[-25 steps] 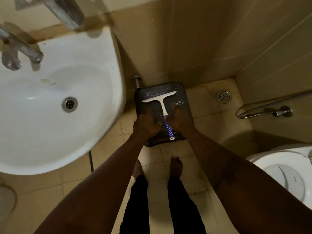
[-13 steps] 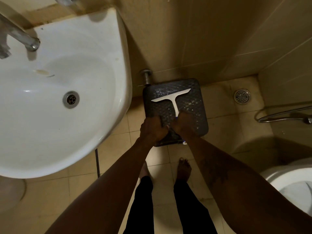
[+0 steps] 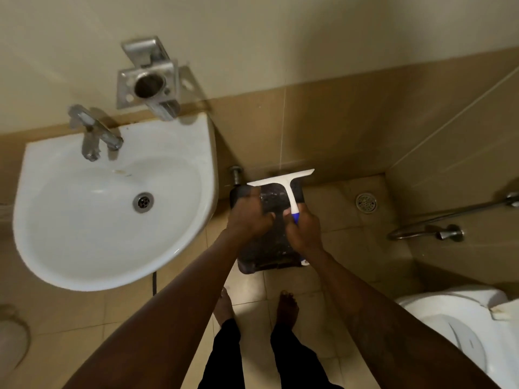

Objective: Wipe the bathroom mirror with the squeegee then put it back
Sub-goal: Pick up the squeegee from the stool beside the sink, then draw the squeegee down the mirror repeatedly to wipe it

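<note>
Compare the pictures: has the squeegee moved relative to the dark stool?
Yes. The squeegee, gripped by the right hand, has come off the dark stool; its blade now overhangs the stool's far edge, toward the wall.

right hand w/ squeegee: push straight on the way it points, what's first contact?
Likely the tiled wall. The right hand aims the squeegee up-frame over the dark stool, its blade nearest the wall's base. Depth is unclear.
</note>
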Tool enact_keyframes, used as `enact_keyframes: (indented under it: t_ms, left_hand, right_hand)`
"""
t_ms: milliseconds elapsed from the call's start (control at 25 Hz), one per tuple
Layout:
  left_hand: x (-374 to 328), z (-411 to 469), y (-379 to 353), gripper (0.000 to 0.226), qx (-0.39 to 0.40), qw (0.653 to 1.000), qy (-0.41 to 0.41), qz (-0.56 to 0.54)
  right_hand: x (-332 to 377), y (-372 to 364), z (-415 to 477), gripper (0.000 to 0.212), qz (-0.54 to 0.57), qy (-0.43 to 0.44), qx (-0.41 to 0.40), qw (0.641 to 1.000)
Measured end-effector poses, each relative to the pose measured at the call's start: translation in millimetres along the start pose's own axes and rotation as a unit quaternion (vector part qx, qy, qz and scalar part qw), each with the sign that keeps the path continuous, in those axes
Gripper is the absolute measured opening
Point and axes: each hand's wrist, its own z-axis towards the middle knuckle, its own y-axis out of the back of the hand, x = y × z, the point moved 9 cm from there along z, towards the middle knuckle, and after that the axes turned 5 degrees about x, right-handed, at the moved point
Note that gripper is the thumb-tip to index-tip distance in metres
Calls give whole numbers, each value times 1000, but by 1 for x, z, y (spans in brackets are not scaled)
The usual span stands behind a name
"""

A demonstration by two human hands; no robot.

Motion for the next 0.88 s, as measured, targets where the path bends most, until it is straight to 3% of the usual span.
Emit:
enact_keyframes:
  t_ms: [200, 360, 600, 880]
  left_hand:
    - [-33, -53, 66, 71, -52, 998, -14, 25]
    - [-34, -91, 125, 70, -112, 992, -35, 49]
    - [2, -148, 207, 86, -189, 978, -55, 63]
    - [78, -242, 326, 84, -289, 953, -81, 45]
  right_hand:
    - [73, 41, -31, 35, -7, 46, -30, 998]
    - [132, 52, -49, 29, 0, 100, -47, 994]
    - [224, 29, -78, 25, -29, 155, -70, 985]
    - [352, -29, -148, 26, -3, 251, -123, 960]
